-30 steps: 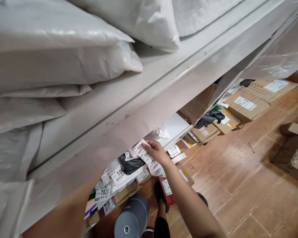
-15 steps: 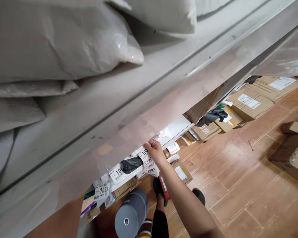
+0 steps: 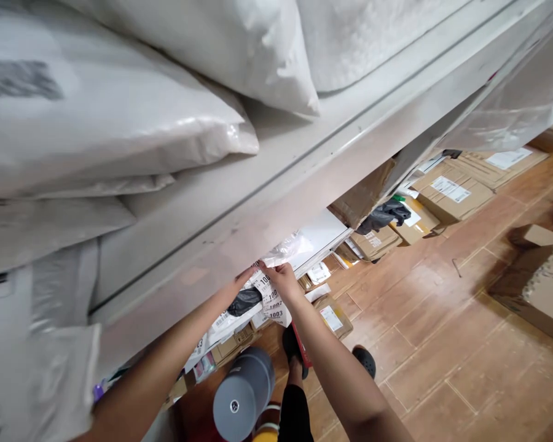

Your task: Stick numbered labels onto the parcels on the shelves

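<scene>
A strip of white printed labels (image 3: 273, 302), with numbers such as 1003 and barcodes, hangs down over the front of a lower shelf. My right hand (image 3: 283, 279) pinches the strip near its upper end. Close beside it, my left hand (image 3: 247, 277) reaches in from the left, its fingertips meeting the same end of the labels. The upper shelf's edge partly hides what lies behind both hands. Left of the strip is a black plastic bag (image 3: 245, 302), and clear plastic packaging (image 3: 288, 247) rests just behind my right hand.
White plastic mailers (image 3: 120, 116) fill the upper shelf (image 3: 276, 147) close to my head. Cardboard boxes (image 3: 451, 190) line the floor under the shelving. A grey cylinder (image 3: 244, 393) stands by my feet, and an open carton (image 3: 534, 288) sits at the right.
My left hand has come in from the lower left and joined my right hand at the label strip. The view has shifted slightly, showing more mailers at the left.
</scene>
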The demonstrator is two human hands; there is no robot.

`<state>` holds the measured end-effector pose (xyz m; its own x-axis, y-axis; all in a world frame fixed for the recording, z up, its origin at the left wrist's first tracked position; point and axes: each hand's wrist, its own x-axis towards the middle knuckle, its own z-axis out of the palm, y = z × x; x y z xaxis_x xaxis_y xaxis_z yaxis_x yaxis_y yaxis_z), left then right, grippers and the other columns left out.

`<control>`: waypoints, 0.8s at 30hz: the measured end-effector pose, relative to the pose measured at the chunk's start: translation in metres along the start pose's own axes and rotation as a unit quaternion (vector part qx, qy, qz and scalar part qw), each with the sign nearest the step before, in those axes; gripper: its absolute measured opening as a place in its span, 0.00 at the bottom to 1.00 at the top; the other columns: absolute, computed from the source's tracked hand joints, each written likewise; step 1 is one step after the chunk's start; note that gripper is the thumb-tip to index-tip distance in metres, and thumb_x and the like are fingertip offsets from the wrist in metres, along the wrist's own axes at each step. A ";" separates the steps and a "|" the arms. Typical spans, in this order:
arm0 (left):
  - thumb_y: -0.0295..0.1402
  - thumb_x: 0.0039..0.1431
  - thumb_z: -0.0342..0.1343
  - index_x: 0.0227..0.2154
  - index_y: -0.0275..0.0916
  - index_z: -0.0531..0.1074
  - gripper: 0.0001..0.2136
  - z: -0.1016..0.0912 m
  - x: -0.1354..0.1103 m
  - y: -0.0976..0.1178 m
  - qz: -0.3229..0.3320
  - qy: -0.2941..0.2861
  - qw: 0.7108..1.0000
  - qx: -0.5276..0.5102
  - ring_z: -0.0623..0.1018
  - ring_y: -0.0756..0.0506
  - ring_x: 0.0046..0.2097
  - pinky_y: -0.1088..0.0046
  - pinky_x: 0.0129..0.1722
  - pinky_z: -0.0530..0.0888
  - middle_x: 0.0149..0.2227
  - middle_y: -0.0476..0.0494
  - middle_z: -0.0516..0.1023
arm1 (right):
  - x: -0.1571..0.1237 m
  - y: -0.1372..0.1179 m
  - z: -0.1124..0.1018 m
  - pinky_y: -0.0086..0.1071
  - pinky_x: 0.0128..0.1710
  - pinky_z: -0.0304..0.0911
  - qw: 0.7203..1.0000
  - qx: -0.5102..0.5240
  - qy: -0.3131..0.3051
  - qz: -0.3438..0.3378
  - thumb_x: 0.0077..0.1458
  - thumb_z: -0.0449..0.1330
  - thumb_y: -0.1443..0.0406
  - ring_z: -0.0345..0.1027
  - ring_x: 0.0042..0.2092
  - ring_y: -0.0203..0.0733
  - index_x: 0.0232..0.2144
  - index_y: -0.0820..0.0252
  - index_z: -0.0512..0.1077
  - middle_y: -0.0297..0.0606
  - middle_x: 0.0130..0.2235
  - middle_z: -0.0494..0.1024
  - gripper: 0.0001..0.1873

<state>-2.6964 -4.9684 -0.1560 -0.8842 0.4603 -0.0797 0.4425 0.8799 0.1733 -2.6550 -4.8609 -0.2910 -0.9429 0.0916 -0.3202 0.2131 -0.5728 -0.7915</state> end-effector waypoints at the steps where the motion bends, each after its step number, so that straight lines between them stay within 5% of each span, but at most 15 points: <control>1: 0.43 0.59 0.53 0.34 0.41 0.77 0.13 0.000 -0.001 0.002 -0.011 -0.007 1.000 0.013 0.74 0.36 0.45 0.59 0.46 0.68 0.40 0.42 0.79 | 0.001 0.002 0.002 0.34 0.34 0.65 1.000 -0.007 0.006 -0.014 0.42 0.65 0.50 0.71 0.37 0.47 0.28 0.60 0.75 0.39 0.31 0.79 0.20; 6: 0.40 0.60 0.53 0.34 0.40 0.76 0.11 -0.003 0.000 0.010 -0.056 -0.054 0.994 0.082 0.74 0.37 0.46 0.61 0.47 0.67 0.41 0.41 0.79 | -0.003 0.001 0.007 0.36 0.40 0.65 0.998 -0.025 0.034 -0.046 0.41 0.66 0.52 0.71 0.39 0.47 0.31 0.60 0.76 0.39 0.34 0.80 0.19; 12: 0.37 0.65 0.44 0.40 0.39 0.74 0.14 -0.005 -0.006 0.014 -0.047 -0.068 0.986 0.147 0.73 0.36 0.48 0.57 0.49 0.65 0.42 0.36 0.76 | -0.024 -0.008 0.007 0.28 0.22 0.53 0.997 -0.027 0.019 0.063 0.37 0.68 0.51 0.58 0.21 0.33 0.20 0.60 0.71 0.30 0.18 0.69 0.19; 19: 0.33 0.64 0.45 0.41 0.35 0.73 0.13 -0.007 -0.010 0.024 -0.048 -0.076 0.979 0.182 0.71 0.36 0.49 0.59 0.49 0.65 0.45 0.34 0.75 | -0.054 -0.014 0.013 0.29 0.23 0.52 0.987 0.079 0.013 0.141 0.32 0.71 0.49 0.58 0.21 0.33 0.21 0.61 0.70 0.30 0.19 0.70 0.23; 24: 0.34 0.63 0.46 0.42 0.30 0.72 0.13 0.002 -0.014 0.021 -0.052 -0.060 0.977 0.199 0.71 0.33 0.51 0.56 0.50 0.65 0.46 0.28 0.75 | -0.087 -0.003 0.007 0.28 0.19 0.43 0.979 0.117 0.092 0.140 0.35 0.71 0.51 0.47 0.18 0.29 0.14 0.57 0.58 0.25 0.14 0.60 0.27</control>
<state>-2.6737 -4.9560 -0.1536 -0.9138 0.3564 -0.1948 0.3962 0.8875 -0.2351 -2.5756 -4.8731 -0.2576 -0.7897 0.0371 -0.6124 0.3716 -0.7654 -0.5255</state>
